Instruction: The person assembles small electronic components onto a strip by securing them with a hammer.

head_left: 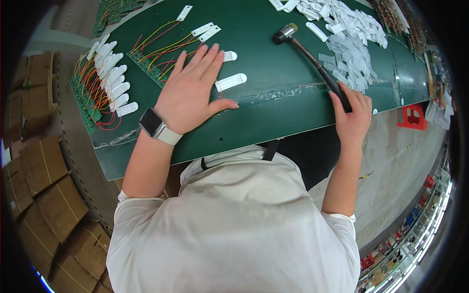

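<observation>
My left hand [193, 90] lies flat with its fingers spread, over part of a green circuit board [144, 63] and its red and yellow wires. Beside its fingertips and thumb are two white plastic cases [231, 84], one partly hidden. Past the fingers, small white boards with dots [209, 32] sit at the wire ends. My right hand [352, 110] grips the black handle of a hammer [312, 61], whose head rests toward the far middle of the table. At the left, a row of white cases [116, 75] hangs on wires from another green board [84, 105].
On the green table [273, 117], a heap of white plastic shells [337, 19] and clear strips [349, 61] spreads at the far right. Bundled wires [398, 19] lie beyond. A red stool [412, 117] stands right of the table; cardboard boxes [44, 166] are stacked on the left.
</observation>
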{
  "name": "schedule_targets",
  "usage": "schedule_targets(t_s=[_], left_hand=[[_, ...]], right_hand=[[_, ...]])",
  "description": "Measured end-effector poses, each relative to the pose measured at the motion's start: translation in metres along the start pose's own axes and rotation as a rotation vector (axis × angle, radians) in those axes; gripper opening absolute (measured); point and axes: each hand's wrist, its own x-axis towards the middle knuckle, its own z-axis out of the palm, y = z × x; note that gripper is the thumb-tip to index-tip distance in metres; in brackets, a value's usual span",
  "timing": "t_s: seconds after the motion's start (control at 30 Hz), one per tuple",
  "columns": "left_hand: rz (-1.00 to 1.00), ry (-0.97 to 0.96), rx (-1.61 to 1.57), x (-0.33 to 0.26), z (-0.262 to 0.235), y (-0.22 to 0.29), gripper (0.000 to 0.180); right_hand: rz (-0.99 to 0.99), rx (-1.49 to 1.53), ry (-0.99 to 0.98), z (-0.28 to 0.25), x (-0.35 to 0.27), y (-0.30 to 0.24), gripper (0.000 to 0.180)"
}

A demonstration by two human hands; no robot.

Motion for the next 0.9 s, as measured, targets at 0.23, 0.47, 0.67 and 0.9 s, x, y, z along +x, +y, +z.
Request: schedule_targets(t_s=[0.23,0.47,0.67,0.9], left_hand=[[-0.005,-0.059,-0.014,-0.006,-0.001,-0.007,0.107],[-0.048,-0.096,0.077,-0.005,-0.006,-0.003,0.108],[-0.048,-0.085,0.056,-0.005,-0.007,-0.005,0.107],[0.060,-0.123,-0.108,-0.006,-0.018,-0.022,0.102]], right_hand=[[0.111,0.034,0.025,-0.007,0.008,0.034,0.025],[0.093,-0.026,0.018,-0.011,0.035,0.038,0.022],[-0.098,-0.047,-0.026,0.016,0.070,0.028,0.024],[-0.455,-0.122,-0.078,0.043,0.129,0.045,0.033]])
